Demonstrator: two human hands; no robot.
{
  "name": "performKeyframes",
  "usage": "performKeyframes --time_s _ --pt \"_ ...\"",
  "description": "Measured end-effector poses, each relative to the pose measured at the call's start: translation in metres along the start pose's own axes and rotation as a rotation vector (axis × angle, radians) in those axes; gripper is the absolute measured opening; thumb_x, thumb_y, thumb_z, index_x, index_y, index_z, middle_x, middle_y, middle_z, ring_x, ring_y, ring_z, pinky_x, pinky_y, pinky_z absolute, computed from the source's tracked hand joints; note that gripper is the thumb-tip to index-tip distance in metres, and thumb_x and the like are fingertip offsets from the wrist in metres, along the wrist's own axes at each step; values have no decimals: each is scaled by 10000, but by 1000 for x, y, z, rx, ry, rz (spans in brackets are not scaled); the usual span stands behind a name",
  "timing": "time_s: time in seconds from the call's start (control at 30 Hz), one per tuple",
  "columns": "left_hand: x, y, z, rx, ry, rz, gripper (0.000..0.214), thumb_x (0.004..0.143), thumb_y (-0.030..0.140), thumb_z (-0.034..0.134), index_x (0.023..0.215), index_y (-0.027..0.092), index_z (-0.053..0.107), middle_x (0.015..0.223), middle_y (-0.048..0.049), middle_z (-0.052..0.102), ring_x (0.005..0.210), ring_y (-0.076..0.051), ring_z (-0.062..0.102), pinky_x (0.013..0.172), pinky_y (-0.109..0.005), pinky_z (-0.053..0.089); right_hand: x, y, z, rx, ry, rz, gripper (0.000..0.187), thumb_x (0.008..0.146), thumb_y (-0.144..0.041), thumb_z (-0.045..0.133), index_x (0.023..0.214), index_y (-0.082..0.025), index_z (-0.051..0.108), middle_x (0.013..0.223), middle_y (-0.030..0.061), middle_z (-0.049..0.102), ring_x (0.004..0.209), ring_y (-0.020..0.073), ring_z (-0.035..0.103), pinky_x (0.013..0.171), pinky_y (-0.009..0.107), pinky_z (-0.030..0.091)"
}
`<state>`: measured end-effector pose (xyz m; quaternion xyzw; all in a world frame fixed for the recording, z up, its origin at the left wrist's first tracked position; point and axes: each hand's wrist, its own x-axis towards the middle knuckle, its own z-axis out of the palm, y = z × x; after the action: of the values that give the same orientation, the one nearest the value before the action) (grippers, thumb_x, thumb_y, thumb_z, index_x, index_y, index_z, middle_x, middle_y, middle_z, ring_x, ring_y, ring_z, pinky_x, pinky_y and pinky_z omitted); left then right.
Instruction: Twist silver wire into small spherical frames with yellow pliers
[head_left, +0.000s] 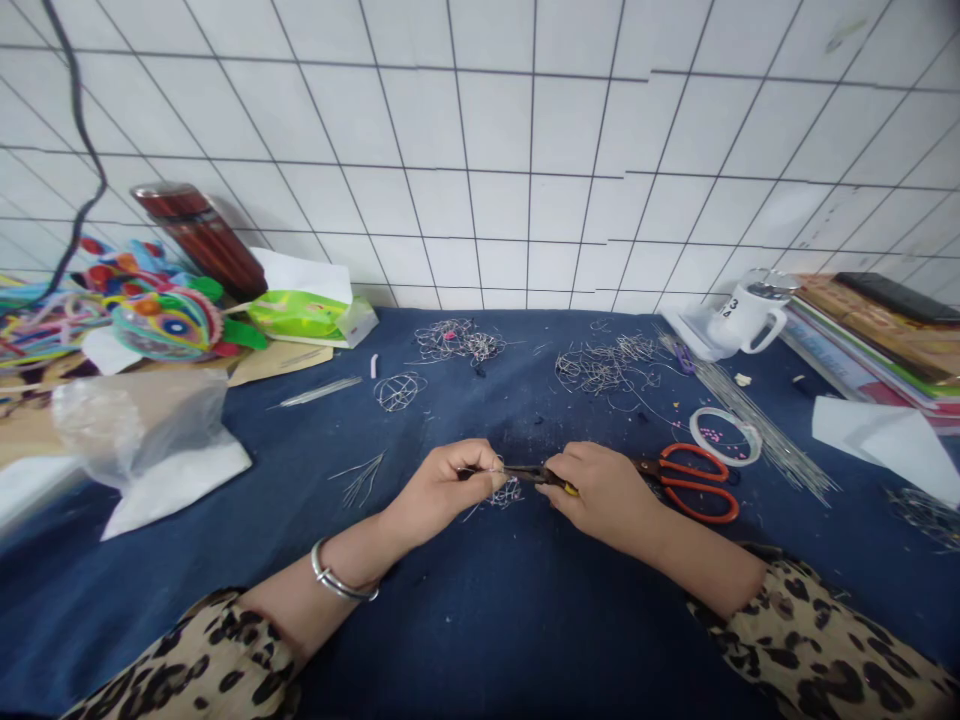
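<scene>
My left hand is closed in a pinch on a small tangle of thin silver wire just above the blue cloth. My right hand is closed round a small dark plier-like tool with a yellow bit at the handle, its tip pointing left at the wire. The two hands meet at the middle of the table. Orange-handled scissors lie just right of my right hand.
Wire tangles and bent wire pieces lie further back. A bundle of straight wires and a tape roll sit right, near a white mug and stacked books. Left: plastic bag, colourful craft, tissue pack, dark red flask.
</scene>
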<state>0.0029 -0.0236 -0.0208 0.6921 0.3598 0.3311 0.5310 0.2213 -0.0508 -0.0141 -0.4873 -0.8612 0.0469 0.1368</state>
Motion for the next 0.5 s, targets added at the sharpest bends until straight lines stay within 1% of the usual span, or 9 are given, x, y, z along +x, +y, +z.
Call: performKeyframes --time_s 0.27,0.5 --pt "0 0 0 21 -9 -13 143 793 195 559 671 124 539 644 16 469 584 -85 388 555 -217 317 -2 -2 -4 -189 55 -41 144 840 -295 484 828 -188 580 762 44 522 747 174 441 688 299 314" --pt "0 -1 0 17 1 -30 137 795 194 560 680 118 560 625 22 473 562 -78 384 537 -209 311 -2 -4 -4 -258 61 -46 123 838 -277 474 832 -194 564 757 40 516 734 182 426 659 309 274"
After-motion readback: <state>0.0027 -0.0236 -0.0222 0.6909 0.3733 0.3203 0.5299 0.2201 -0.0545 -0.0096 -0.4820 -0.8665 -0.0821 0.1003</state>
